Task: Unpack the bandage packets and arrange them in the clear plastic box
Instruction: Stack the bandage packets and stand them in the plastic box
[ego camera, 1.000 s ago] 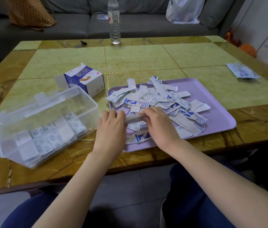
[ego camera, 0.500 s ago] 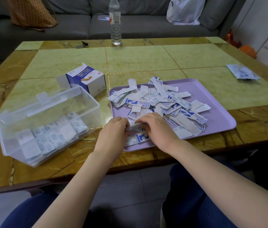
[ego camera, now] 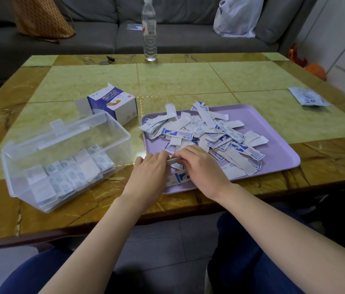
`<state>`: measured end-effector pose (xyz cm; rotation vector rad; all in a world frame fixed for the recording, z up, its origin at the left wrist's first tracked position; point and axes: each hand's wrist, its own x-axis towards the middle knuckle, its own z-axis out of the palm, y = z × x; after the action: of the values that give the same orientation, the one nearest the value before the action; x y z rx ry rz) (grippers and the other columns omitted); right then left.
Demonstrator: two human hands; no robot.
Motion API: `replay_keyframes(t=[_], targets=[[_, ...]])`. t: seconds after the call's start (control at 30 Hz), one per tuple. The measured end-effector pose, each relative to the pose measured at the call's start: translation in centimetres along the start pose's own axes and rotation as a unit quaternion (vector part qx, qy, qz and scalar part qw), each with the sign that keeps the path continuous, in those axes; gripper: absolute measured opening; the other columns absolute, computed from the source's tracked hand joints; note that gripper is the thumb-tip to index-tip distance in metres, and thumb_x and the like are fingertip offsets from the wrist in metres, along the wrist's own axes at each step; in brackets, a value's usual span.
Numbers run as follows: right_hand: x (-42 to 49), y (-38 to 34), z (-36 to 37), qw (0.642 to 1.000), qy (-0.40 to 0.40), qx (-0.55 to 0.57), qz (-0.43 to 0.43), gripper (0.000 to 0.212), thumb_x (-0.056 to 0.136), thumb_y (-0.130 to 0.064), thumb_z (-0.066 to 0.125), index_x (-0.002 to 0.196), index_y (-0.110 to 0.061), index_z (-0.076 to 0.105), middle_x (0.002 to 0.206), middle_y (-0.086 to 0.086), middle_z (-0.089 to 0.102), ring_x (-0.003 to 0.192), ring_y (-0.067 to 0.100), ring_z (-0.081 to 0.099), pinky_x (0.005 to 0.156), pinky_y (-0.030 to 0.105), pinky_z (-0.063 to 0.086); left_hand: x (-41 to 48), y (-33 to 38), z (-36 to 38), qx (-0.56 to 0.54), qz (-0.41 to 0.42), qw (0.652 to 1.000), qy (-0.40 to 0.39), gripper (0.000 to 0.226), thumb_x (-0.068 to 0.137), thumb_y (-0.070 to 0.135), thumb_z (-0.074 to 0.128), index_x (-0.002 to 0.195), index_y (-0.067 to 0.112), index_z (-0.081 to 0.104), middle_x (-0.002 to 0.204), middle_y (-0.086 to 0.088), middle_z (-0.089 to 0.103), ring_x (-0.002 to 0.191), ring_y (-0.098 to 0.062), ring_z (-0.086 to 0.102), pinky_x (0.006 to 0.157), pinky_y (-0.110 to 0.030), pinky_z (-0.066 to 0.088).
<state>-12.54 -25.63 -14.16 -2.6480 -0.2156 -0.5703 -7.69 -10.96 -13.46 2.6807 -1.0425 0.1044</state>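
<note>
I see bandage sorting on a green-and-brown desk (ego camera: 188, 81)
The clear plastic box (ego camera: 116, 143) stands left, packets (ego camera: 72, 175) lined up inside; a lilac tray (ego camera: 273, 132) just beside it carries a loose heap of bandage packets (ego camera: 209, 132). At its near edge, left hand (ego camera: 148, 172) and right hand (ego camera: 201, 168) each pinch one end of a single strip (ego camera: 174, 160) in their grip

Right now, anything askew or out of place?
Yes. Bandage packets lie in a loose heap on the purple tray, several overhanging its left and far rims. One printed packet lies alone at the right of the table.
</note>
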Motion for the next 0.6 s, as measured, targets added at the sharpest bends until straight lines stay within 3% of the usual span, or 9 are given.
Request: replay_keyframes(t=[0.13,0.23,0.33,0.43,0.6], targets=[[0.0,-0.6,0.0,0.999,0.027,-0.027,-0.018,0.013,0.089,-0.013,0.055,0.096,-0.008,0.064,0.086,0.002,0.067,0.078,0.021,0.062,0.067,0.027,0.048,-0.7,0.0,-0.4,-0.002,0.001,1.000,0.003,0.003,0.100,0.015,0.032,0.100,0.018,0.032,0.088,0.001,0.043,0.090,-0.024,0.047,0.077,-0.030,0.027],[0.0,-1.3,-0.1,1.000,0.024,-0.016,0.008,0.012,0.089,-0.014,0.060,0.100,-0.009,0.062,0.086,-0.001,0.066,0.075,0.019,0.062,0.062,0.028,0.048,-1.1,-0.5,-1.2,-0.003,-0.010,0.999,0.036,0.015,0.097,0.008,0.036,0.093,0.020,0.028,0.080,0.002,0.043,0.081,-0.024,0.045,0.076,-0.030,0.029],[0.1,-1.3,-0.5,0.995,-0.008,0.076,0.062,0.017,0.095,-0.021,0.050,0.103,-0.010,0.061,0.077,-0.011,0.057,0.065,0.010,0.056,0.060,0.024,0.045,-1.5,-1.3,-2.2,-0.060,-0.027,0.996,0.060,0.009,0.097,0.013,0.036,0.091,0.019,0.038,0.083,0.000,0.059,0.078,-0.024,0.050,0.075,-0.032,0.033],[0.2,-1.6,-0.7,0.988,-0.002,0.140,0.059,0.017,0.095,-0.017,0.050,0.102,-0.009,0.063,0.071,-0.019,0.054,0.061,0.006,0.057,0.061,0.017,0.047,-2.0,-1.7,-3.1,-0.129,-0.046,0.988,0.071,0.011,0.097,0.019,0.040,0.087,0.021,0.044,0.082,0.006,0.065,0.074,-0.022,0.054,0.064,-0.031,0.030],[0.2,-2.3,-0.9,0.982,0.008,0.183,0.052,0.016,0.092,-0.008,0.054,0.103,-0.006,0.066,0.070,-0.023,0.056,0.064,0.007,0.063,0.062,0.010,0.049,-2.6,-2.4,-3.6,-0.215,-0.040,0.973,0.069,0.007,0.095,0.022,0.047,0.091,0.021,0.053,0.080,0.004,0.066,0.068,-0.017,0.057,0.064,-0.039,0.047]])
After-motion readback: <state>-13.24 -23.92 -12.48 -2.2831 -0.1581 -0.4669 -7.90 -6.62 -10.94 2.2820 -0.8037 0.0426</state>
